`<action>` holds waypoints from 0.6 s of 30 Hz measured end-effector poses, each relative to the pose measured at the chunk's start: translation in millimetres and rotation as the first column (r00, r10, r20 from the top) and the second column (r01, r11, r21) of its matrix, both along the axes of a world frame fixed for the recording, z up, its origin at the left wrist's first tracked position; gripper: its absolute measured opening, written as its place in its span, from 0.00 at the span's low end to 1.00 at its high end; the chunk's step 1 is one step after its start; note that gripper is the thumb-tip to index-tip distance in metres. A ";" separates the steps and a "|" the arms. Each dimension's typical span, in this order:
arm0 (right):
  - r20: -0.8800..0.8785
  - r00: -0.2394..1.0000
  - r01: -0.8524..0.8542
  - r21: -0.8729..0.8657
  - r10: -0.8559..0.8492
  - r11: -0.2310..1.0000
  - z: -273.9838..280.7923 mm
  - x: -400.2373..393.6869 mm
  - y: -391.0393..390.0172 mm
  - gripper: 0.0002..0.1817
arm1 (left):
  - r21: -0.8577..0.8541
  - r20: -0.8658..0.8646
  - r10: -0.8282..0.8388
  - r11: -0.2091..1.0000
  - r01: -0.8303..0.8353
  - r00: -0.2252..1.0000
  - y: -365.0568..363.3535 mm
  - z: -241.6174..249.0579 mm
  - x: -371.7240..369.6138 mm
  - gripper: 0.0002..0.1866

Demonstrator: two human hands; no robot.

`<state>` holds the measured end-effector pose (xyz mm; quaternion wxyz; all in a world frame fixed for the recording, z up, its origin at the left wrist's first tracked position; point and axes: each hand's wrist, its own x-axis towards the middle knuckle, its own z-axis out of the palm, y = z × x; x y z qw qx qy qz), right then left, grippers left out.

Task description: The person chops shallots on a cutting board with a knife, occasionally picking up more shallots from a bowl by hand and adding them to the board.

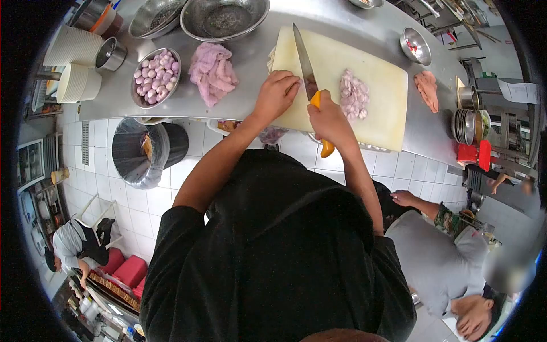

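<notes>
Across the steel worktop (250, 65) lies a pale cutting board (382, 85), a steel bowl (179, 74) of peeled shallots (154, 78) and a pink cloth (211, 74) to its left. Over the board, the knife (302, 51) points away from the person—its yellow handle gripped in the closed right hand (329, 118). The left hand (277, 94) rests at the board's near-left part, fingers bent beside the blade—whether they pinch anything, I cannot tell. Right of the knife, the chopped pieces (354, 94) sit heaped on the board.
</notes>
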<state>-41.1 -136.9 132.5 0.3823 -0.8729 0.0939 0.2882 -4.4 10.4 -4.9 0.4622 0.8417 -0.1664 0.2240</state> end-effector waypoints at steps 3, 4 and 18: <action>0.293 0.954 -0.033 -0.102 0.062 0.994 -70.2 1.9 6.9 0.16 | -0.002 -0.001 -0.001 1.000 0.001 1.000 0.0 -3.5 1.1 0.07; 0.344 0.936 -0.037 -0.134 0.081 0.990 -77.3 0.8 5.9 0.17 | -0.004 -0.008 -0.001 1.000 0.001 1.000 -0.3 -3.8 1.0 0.08; 0.335 0.942 0.063 -0.102 -0.025 0.993 -105.4 -16.9 -50.6 0.16 | 0.214 0.016 -0.069 0.975 0.063 0.998 -27.9 7.1 2.7 0.10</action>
